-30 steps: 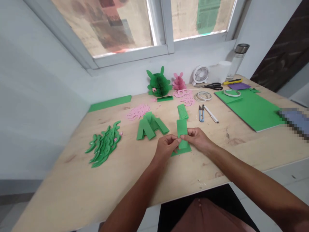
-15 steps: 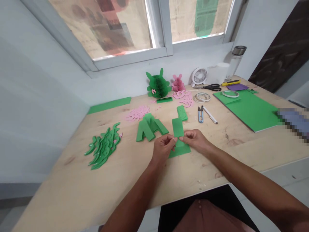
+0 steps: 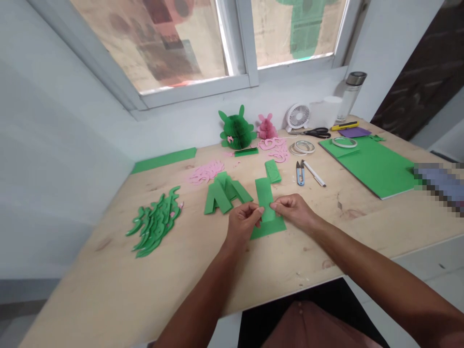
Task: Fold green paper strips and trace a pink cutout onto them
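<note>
Between my two hands is an upright strip of green paper (image 3: 265, 193), pinched at its edges. My left hand (image 3: 243, 221) grips its left edge between thumb and fingers. At the right edge, my right hand (image 3: 294, 210) pinches it the same way. A wider green paper piece (image 3: 270, 229) shows under the strip, just in front of my hands; whether the two are joined I cannot tell. Folded green paper strips (image 3: 223, 194) lie to the left of my left hand. Beyond the held strip is a small folded green paper piece (image 3: 273, 171).
Green cut scraps (image 3: 157, 222) pile at left, with pink scraps (image 3: 206, 172) behind. Thread snips (image 3: 300, 173), a white pen (image 3: 314, 174) and tape rolls (image 3: 303, 147) lie right of centre. Green sheets (image 3: 373, 166) are at right. A honeycomb paper figure (image 3: 237, 131) and fan (image 3: 297, 116) stand at the back.
The strip between my hands has been opened out and now shows as one longer upright piece. My fingers have spread slightly farther apart along its edges.
</note>
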Available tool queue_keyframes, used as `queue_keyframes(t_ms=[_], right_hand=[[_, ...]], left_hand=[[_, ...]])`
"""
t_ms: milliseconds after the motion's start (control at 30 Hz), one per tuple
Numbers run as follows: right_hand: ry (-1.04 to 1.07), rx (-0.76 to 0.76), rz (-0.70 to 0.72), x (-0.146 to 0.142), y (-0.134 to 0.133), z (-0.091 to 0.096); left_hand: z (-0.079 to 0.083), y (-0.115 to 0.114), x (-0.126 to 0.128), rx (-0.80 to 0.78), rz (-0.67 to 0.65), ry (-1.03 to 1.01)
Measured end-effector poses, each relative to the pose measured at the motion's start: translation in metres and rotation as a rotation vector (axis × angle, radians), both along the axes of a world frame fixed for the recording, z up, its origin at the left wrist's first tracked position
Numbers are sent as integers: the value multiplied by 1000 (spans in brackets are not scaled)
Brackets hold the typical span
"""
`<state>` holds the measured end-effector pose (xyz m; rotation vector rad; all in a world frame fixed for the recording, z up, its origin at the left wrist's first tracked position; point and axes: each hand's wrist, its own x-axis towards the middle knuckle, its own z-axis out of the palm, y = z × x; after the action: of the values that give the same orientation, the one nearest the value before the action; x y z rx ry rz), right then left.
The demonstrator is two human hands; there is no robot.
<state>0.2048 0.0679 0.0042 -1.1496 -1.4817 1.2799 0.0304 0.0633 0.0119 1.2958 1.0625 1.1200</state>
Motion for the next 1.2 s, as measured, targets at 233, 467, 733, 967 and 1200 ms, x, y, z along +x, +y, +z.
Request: queue_keyframes(t_ms=[233, 467, 733, 967, 1200], right_hand=[[-30, 4, 41, -1, -1, -3], [-65, 15, 53, 0, 1, -3], [-64, 10, 81, -1, -1, -4], [-57, 21, 107, -1, -1, -2], [-58, 27, 119, -2, -2, -3]], left_hand=[[-1, 3, -1, -24, 19, -24], [3, 2, -2, -35, 43, -32], [8, 0, -3, -43, 63, -45], [9, 0, -4, -50, 75, -60], [11, 0, -4, -65, 85, -77]])
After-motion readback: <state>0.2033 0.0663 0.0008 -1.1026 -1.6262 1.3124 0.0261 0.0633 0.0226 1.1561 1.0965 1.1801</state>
